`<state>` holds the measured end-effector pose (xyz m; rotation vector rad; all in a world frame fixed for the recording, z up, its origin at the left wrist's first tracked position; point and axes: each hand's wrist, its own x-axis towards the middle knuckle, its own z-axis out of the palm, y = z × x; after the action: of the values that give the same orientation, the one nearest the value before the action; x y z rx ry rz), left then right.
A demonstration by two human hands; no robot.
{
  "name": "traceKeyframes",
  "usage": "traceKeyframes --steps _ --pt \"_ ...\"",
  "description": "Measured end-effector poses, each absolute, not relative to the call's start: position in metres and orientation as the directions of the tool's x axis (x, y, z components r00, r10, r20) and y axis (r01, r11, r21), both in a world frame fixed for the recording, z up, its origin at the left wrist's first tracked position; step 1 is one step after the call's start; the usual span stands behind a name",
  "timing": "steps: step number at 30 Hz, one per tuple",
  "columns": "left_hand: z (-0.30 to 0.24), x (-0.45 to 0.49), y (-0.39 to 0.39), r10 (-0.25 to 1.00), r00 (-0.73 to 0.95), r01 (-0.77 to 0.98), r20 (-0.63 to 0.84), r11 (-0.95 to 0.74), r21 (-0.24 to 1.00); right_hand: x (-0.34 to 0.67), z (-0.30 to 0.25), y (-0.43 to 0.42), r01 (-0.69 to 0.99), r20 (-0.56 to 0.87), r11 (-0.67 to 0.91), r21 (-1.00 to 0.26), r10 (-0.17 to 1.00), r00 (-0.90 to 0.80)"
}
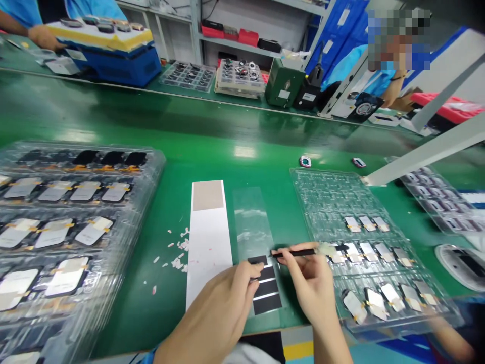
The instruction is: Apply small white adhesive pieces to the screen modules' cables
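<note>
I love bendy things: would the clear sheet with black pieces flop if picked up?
Probably floppy: the clear sheet looks thin and lies flat on the green table. It may feel slippery, since it shines. It's perhaps a little heavier at the near end, where the black pieces sit.

No legible text anywhere. Labels present, too small or blurred to read: white label point(284, 94) on green box point(282, 76), beyond worktop point(182, 134)'s far edge; pale label point(309, 97) on black device point(304, 103), just beside that box; white stickers point(344, 17) on blue bins point(354, 31), farther back. White films point(60, 275) in clear tray point(161, 156), worktop's left edge: faint print-like marks, can't make out.
</note>
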<state>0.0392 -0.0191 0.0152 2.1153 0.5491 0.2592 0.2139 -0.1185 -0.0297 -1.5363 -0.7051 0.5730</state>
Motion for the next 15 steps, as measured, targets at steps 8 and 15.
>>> traceKeyframes --steps 8,15 --pt "0.011 0.057 -0.017 0.451 0.892 0.347 -0.039 -0.627 0.698 0.214 -0.027 -0.117 0.044 -0.01 -0.055 -0.997 0.729 0.685" --pt "0.011 0.056 -0.016 0.453 0.891 0.341 -0.036 -0.614 0.711 0.213 -0.026 -0.116 0.031 -0.026 -0.066 -0.997 0.715 0.698"
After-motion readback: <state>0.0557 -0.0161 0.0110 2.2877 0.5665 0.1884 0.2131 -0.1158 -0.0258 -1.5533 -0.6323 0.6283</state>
